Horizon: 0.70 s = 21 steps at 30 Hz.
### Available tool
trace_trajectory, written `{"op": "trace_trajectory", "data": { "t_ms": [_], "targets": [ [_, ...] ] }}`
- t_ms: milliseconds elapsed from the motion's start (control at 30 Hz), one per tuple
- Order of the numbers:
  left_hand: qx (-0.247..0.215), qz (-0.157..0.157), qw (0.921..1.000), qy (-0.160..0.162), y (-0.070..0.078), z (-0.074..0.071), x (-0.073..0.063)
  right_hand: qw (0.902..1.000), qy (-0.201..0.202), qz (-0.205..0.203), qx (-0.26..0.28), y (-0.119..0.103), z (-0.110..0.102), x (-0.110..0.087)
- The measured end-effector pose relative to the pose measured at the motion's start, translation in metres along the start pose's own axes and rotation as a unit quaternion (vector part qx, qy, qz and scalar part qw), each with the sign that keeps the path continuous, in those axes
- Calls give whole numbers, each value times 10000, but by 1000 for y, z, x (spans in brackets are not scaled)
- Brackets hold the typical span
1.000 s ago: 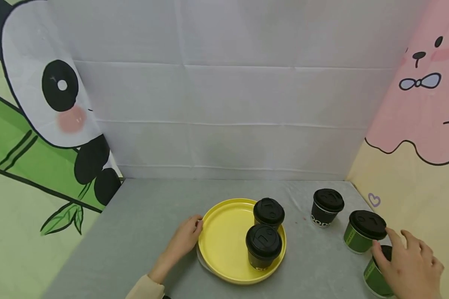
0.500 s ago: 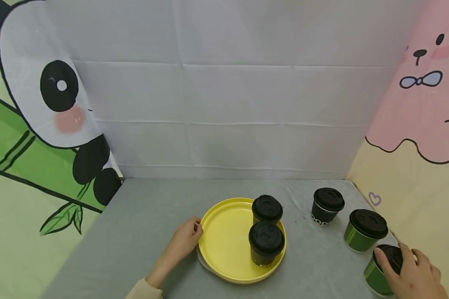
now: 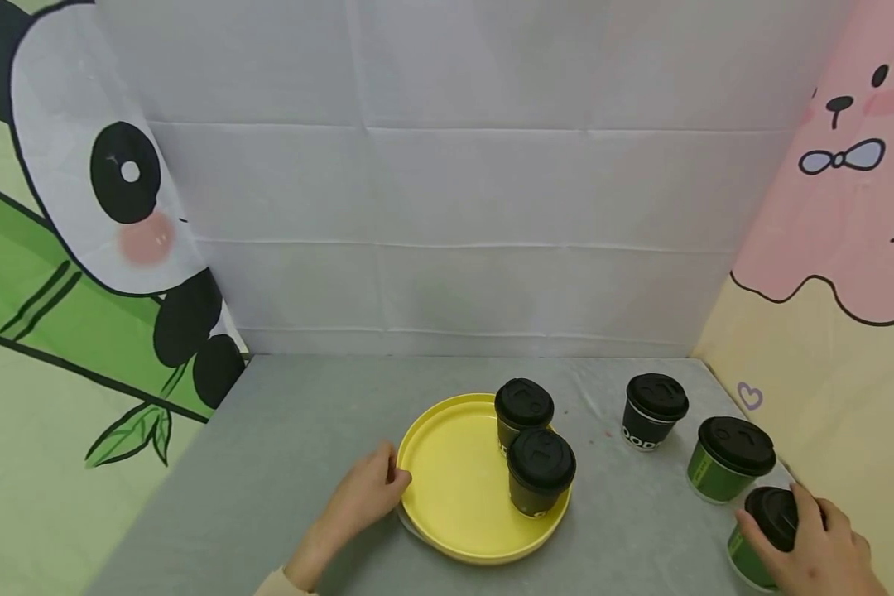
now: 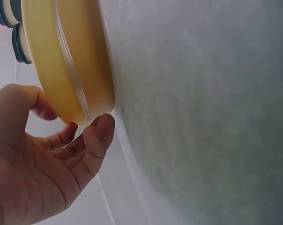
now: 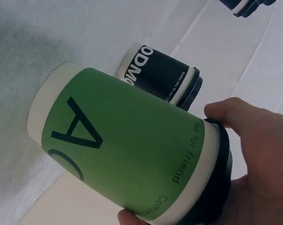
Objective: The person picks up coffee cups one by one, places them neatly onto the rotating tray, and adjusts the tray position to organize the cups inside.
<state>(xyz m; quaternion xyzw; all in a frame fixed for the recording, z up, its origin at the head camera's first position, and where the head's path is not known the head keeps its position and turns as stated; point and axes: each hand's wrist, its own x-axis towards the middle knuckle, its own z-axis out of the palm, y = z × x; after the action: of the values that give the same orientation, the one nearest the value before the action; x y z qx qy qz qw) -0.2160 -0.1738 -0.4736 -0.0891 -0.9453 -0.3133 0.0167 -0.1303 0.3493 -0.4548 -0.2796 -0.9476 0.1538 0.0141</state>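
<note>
My left hand (image 3: 367,490) is at the left rim of a round yellow tray (image 3: 447,497). In the left wrist view its thumb and curled fingers pinch the tray's edge (image 4: 76,61). Two black-lidded dark paper cups, a rear one (image 3: 524,406) and a front one (image 3: 541,468), stand upright on the tray's right side. Off to the right, my right hand (image 3: 819,542) grips the nearest green paper cup (image 3: 747,556) around its black lid. The right wrist view shows this green cup (image 5: 122,140) large, with thumb and fingers at its lid end.
Behind the gripped cup stand another green cup (image 3: 715,476) and a black cup (image 3: 646,426), both lidded, along the table's right side. A grey cloth covers the table (image 3: 305,397). A white sheet (image 3: 454,182) hangs at the back, with printed cartoon walls at both sides.
The tray has turned counterclockwise: its front cup shifted right and back, its rear cup left and back. My right hand came down onto the nearest green cup and closed around it.
</note>
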Motion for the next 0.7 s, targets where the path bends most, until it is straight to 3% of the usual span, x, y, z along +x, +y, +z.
{"op": "trace_trajectory", "data": {
  "t_ms": [100,300,700],
  "targets": [
    [-18,-106,9997,-207,2,-2,-4,10000,0,40,-2,-1,0,-1],
    [-45,7,9991,-422,5,-5,-11,9999,-25,146,-69,-4,-3,-1],
    [288,312,9989,177,5,0,-9,9997,62,-30,250,-9,-9,-6]
  ]
}}
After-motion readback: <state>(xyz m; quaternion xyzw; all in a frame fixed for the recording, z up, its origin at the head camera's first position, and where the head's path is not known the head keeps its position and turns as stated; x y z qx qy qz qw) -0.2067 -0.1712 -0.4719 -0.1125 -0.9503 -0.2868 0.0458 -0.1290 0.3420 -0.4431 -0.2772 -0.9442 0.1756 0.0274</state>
